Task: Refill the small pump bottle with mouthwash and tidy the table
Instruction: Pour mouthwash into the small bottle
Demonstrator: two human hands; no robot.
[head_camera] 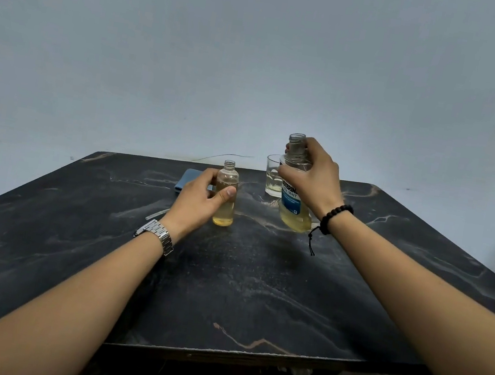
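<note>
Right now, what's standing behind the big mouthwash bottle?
A clear drinking glass stands behind the mouthwash bottle, a little pale liquid at its bottom. The bottle and the right hand cover its right side.

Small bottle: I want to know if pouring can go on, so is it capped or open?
Open: the small bottle, gripped by the left hand, shows a bare threaded neck.

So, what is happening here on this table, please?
A person is refilling a small bottle from a mouthwash bottle. The left hand holds the small bottle upright on the dark table; it is open and partly filled with yellow liquid. The right hand grips the uncapped mouthwash bottle, tilted. A glass and a blue cloth lie behind.
</note>
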